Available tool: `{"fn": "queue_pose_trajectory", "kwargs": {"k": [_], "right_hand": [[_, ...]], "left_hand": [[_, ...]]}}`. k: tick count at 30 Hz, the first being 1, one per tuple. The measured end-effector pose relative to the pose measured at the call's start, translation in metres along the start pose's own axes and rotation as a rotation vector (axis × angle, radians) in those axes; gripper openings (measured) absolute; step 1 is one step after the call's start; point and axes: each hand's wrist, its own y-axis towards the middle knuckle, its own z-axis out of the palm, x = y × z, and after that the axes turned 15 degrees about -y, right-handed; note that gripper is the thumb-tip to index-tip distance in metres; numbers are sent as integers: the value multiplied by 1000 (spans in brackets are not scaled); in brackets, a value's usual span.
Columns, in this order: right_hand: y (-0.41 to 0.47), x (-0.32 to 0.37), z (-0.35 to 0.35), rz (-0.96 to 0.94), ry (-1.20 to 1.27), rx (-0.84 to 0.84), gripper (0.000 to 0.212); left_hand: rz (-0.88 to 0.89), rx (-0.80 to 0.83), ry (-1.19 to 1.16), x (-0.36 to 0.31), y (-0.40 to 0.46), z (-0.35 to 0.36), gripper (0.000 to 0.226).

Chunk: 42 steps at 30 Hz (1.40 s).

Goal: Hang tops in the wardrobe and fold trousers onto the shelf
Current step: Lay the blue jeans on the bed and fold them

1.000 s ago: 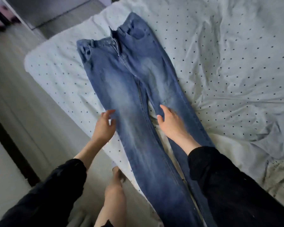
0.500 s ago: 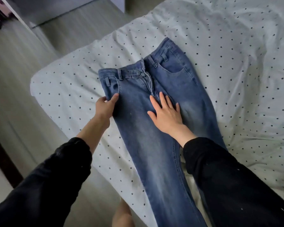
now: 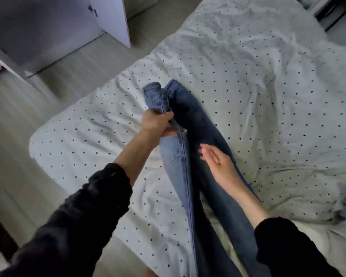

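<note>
The blue jeans [image 3: 190,156] lie lengthwise at the centre of the frame on the dotted white bedcover [image 3: 268,86], one leg lifted and turned over toward the other. The left hand [image 3: 156,121] grips the bunched denim near the waistband with its fingers curled tight, while the right hand [image 3: 216,158] hovers over the darker leg, fingers loose and spread, holding nothing. A white wardrobe door [image 3: 110,17] stands in the upper left of the frame.

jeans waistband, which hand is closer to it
Left. The left hand grips the jeans right below the waistband, lifting that side. The right hand hovers open farther down, over the thigh area.
</note>
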Motion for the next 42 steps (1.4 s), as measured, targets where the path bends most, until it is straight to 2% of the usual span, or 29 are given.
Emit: {"fn": "queue_pose_trajectory", "kwargs": {"k": [5,6,7,8,11,15,18,21,24,28,32,35,39,42], "right_hand": [[-11,-35,-23,147,-79,32,59],[-10,-47,-23,188,-103,15,63],[-10,-60,-22,227,-131,10,66],[-8,-69,-17,258,-179,27,69],[-13,-99,4,300,-345,55,77],[-32,-125,42,220,-420,-47,84],[-57,-144,57,234,-511,-68,88],[-89,-164,68,229,-530,-51,90],[-117,-182,74,269,-521,4,84],[-158,-214,78,286,-596,67,69],[-186,-243,78,221,-662,124,70],[-206,-266,75,87,-792,101,74],[-242,-306,60,-23,-985,128,80],[-272,-343,43,-97,-1085,176,79]], "left_hand": [[139,85,78,-4,35,95,7],[161,128,149,3,37,106,15],[173,180,255,16,37,112,33],[213,230,388,28,37,106,46],[423,328,901,85,19,77,57],[492,388,1097,155,-17,32,57],[597,376,1367,194,-41,0,52],[648,374,1591,225,-55,-23,56],[595,421,1585,250,-72,-28,72],[417,533,1623,285,-107,-30,63],[280,546,1430,327,-139,-31,61],[178,529,1200,358,-170,-30,65],[40,340,954,400,-211,-24,62],[33,118,829,432,-234,-20,36]]}}
